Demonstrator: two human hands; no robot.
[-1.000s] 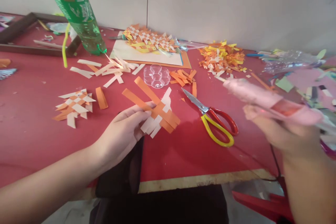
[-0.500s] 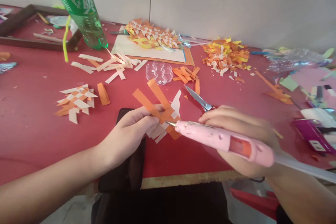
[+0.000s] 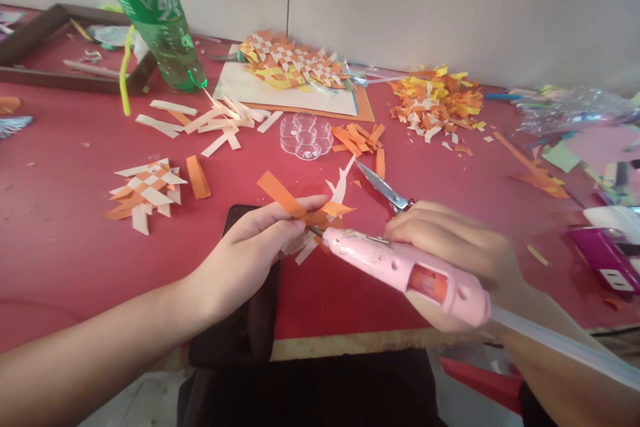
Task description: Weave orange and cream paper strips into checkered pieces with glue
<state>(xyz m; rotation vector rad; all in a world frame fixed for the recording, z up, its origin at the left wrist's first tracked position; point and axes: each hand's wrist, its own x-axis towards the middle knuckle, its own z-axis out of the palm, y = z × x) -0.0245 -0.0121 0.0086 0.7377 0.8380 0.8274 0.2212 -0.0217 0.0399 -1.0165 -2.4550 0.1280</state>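
My left hand [image 3: 250, 250] is closed, pinching a small woven piece of orange and white paper strips [image 3: 314, 219]. One orange strip sticks out to the upper left, and another lies bent toward the right. My right hand [image 3: 450, 250] is wrapped round a pink hot glue gun [image 3: 367, 255], with a long clear glue stick [image 3: 555, 340] coming out of its rear. Its metal tip touches or nearly touches the paper by my left thumb. Beyond my right fingers lie scissors [image 3: 383, 187], blades pointing away; their handles are mostly hidden behind the hand.
A woven paper piece [image 3: 147, 190] and an orange strip [image 3: 199, 177] lie left. White strips [image 3: 225, 120], a clear flower-shaped tray [image 3: 306, 137] and orange strips [image 3: 357, 139] sit farther back. A green bottle [image 3: 160, 27] stands back left. A black phone-like object [image 3: 235, 320] lies under my left wrist.
The upper orange strip, which pointed up and away, now lies folded over toward the right. The glue gun has shifted slightly left, its tip closer to my left thumb.
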